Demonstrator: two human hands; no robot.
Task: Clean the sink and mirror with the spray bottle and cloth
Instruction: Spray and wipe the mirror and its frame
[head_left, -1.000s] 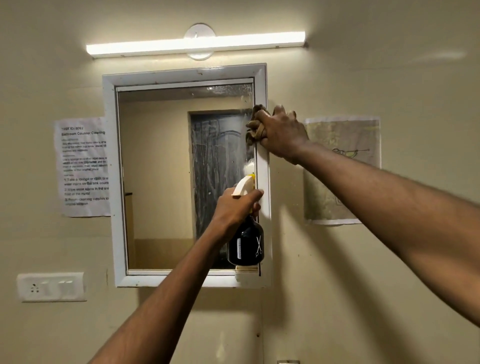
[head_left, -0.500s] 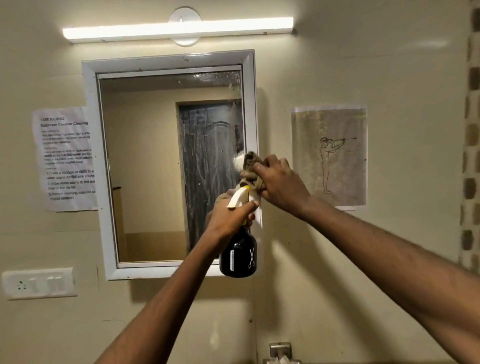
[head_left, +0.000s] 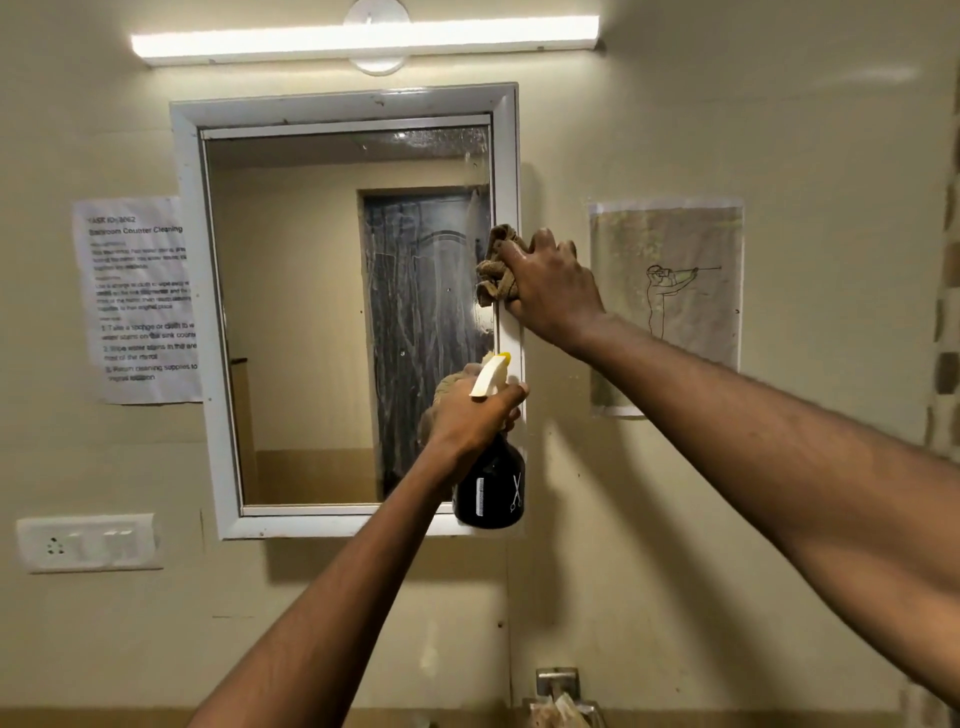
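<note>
Two hands busy: right hand bunches cloth against mirror right edge; left hand grips spray bottle just below. Risk: wet streaks drying, elbow-crossed arms bumping bottle loose.

We are reaching both bare arms up and forward. Our right hand is sitting higher, fingers curled and gripping, knuckles up. Our left hand is clasping below it, thumb hooked over the top.
</note>
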